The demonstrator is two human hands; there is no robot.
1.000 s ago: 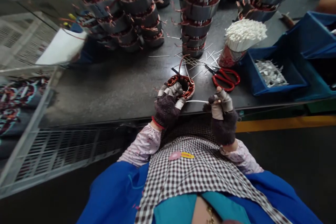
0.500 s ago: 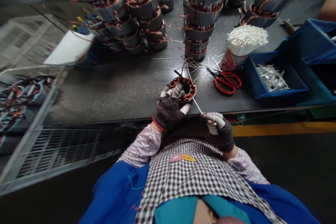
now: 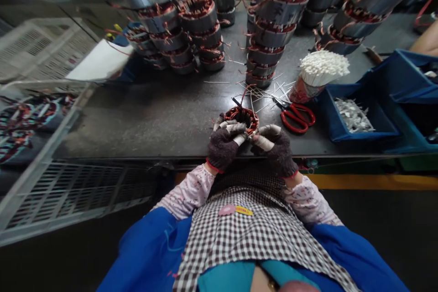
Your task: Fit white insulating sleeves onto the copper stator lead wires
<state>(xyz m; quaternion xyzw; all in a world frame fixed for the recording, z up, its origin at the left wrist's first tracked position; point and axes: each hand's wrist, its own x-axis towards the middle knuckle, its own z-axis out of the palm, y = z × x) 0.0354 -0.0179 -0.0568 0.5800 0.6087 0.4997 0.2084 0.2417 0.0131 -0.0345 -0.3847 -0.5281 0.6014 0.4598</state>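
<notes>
A small motor stator [image 3: 251, 118] wound with copper wire rests near the front edge of the bench. My left hand [image 3: 224, 143], in a dark fingerless glove with taped fingertips, is closed on its left and near rim. Against the right front rim my right hand [image 3: 275, 146], gloved and taped likewise, pinches a white cord, whose end is mostly hidden by the fingers. Part of the white cord [image 3: 252, 100] rises in a loop behind the ring, beside copper and black leads. Loose white sticks [image 3: 263, 93] lie just beyond the stator.
Red-handled scissors [image 3: 297, 117] lie to the right, before a cup of white sticks [image 3: 323, 66]. Blue bins [image 3: 362, 132] stand farther right. Tall stacks of stators [image 3: 270, 34] line the back. A grey crate [image 3: 37, 191] is at left; another person's arm [image 3: 426, 42] shows at far right.
My right hand has moved up and left from below the bench edge to the stator's rim. The cord stretched between them no longer shows. My left hand stays on the stator.
</notes>
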